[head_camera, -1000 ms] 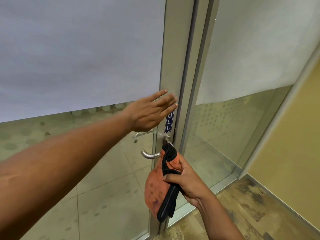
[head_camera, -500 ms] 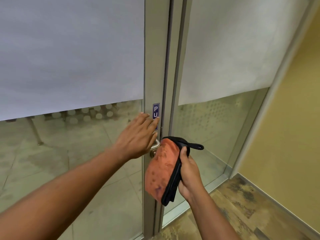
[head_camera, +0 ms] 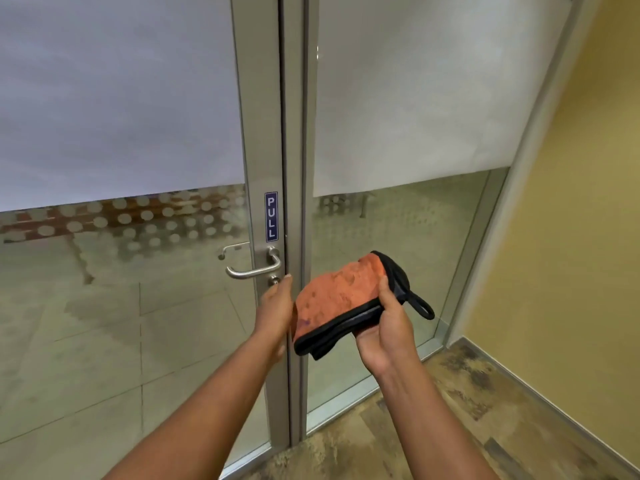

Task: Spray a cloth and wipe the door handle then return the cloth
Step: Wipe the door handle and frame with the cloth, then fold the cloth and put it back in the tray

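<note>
While the right hand (head_camera: 384, 327) pinches the folded orange, black-edged cloth (head_camera: 337, 299), its grip closed, the left hand (head_camera: 275, 306) hangs relaxed. Both sit below the curved steel door handle (head_camera: 254, 268), likely between wipes.

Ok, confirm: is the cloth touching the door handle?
No: the cloth is held in the right hand, apart from the door handle.

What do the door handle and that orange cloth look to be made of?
Handle: probably brushed steel, a grey satin tube with soft highlights. Cloth: seemingly microfibre, a fuzzy matte orange pile with black stitched edging and a hanging loop, folded in the right hand.
</note>
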Tool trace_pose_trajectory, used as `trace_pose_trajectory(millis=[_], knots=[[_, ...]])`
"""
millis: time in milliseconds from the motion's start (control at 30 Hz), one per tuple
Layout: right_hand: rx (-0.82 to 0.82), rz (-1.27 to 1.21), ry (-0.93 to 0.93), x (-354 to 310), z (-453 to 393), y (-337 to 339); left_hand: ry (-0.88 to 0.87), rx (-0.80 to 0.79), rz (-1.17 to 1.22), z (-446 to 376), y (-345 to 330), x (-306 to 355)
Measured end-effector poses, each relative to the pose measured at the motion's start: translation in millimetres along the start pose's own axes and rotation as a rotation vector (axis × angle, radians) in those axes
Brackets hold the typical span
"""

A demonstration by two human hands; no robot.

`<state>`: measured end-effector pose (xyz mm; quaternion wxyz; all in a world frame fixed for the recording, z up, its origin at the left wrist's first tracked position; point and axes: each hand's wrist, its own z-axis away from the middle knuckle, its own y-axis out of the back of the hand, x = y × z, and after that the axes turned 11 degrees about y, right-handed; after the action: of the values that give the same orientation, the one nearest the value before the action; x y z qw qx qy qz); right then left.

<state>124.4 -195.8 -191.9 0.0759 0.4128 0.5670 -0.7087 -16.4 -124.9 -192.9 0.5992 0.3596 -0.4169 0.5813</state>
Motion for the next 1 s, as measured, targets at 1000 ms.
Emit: trace_pose_trajectory(millis=[1000], knots=[[0.156, -0.151, 0.377, -120.2, 270.8, 121.1, 0.184, -0.655, 0.032, 245.3, -61.1, -117.2]])
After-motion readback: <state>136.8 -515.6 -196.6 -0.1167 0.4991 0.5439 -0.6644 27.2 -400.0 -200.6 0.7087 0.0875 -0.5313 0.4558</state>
